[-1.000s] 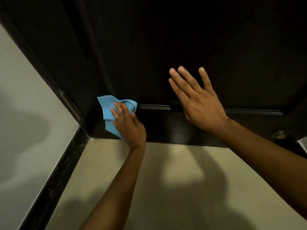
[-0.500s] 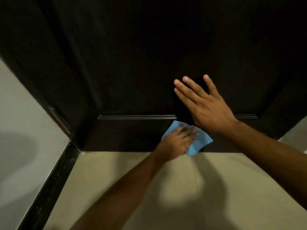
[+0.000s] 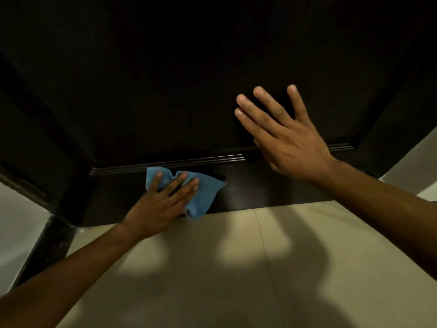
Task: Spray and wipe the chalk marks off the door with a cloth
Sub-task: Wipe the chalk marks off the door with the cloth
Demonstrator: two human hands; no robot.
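Blue cloth (image 3: 203,195); black door (image 3: 189,79); beige floor tiles (image 3: 212,268).

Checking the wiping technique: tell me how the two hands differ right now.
The left hand presses a blue cloth on the door's bottom rail; the right hand lies bare on the door. The left sits lower, the right higher. Both have straight fingers against the door.
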